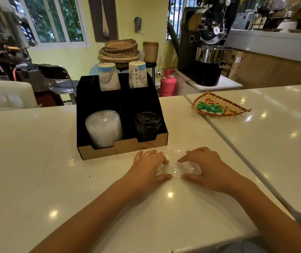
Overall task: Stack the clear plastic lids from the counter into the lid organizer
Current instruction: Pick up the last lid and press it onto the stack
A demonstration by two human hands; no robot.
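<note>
Glare blurs the clear lid (179, 164) just before the lid organizer (122, 123); how many lie there is unclear. Left hand (148, 166) and right hand (203, 166), two, pinch its edges. Organizer holds one clear stack (104, 128), one black stack (147, 126).

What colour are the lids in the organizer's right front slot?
Black lids, seen in the head view, beside the clear stack.
</note>
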